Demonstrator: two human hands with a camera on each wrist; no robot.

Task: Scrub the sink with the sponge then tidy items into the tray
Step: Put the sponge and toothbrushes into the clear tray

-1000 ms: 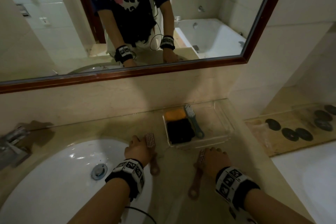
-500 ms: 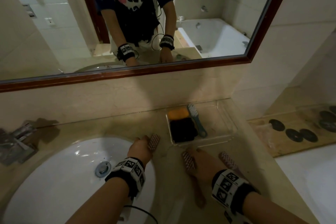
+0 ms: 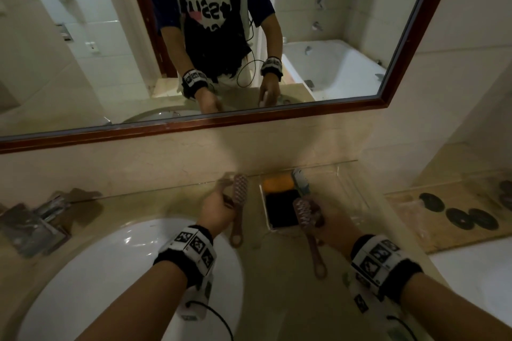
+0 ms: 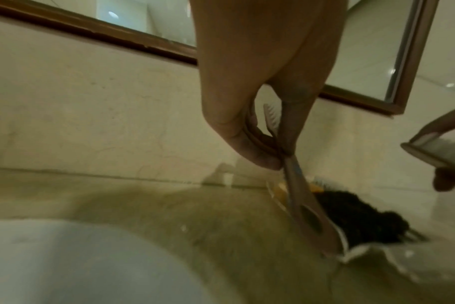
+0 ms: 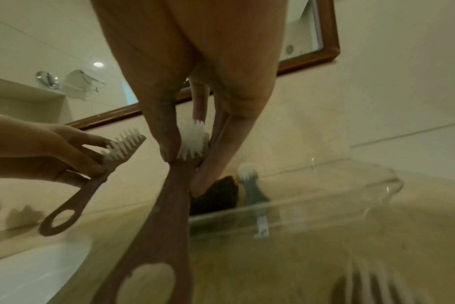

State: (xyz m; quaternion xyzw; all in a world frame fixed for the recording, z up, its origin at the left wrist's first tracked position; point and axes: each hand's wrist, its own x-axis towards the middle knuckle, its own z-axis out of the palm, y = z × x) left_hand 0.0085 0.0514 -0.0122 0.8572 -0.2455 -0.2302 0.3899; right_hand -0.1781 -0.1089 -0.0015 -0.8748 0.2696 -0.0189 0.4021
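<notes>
You are holding a brush in each hand above the beige stone counter point(image 3: 277, 271), between the white oval sink point(image 3: 91, 271) and the clear tray point(image 3: 349, 202). From the head camera your left hand point(image 3: 216, 210) is wrapping the neck of the left brush point(image 3: 238, 210), bristle head pointing at the wall, and your right hand point(image 3: 329, 225) is gripping the right brush point(image 3: 310, 230) just in front of the tray's near edge. The wrist cameras are giving what that view is hiding: on the left one, your thumb and fingers point(image 4: 257, 156) are pinching the brush where head meets handle, the handle point(image 4: 309, 216) hanging down with an oval hole near its end; on the right one, thumb and fingers point(image 5: 169, 142) are pinching the other brush just below its white toothed bristles point(image 5: 192, 142), its flat brown handle point(image 5: 153, 236) running toward the lens with a large round hole (the plastic is looking smooth and matte). The tray is showing as glassy, with rounded corners and see-through walls. Inside it, the sponge point(image 3: 278, 183) is lying at the far end, orange, with a dark, coarse scouring pad point(image 3: 281, 210) in front of it and a grey-handled brush point(image 3: 302, 184) lying beside them. A wood-framed mirror point(image 3: 410, 36) is hanging above.
</notes>
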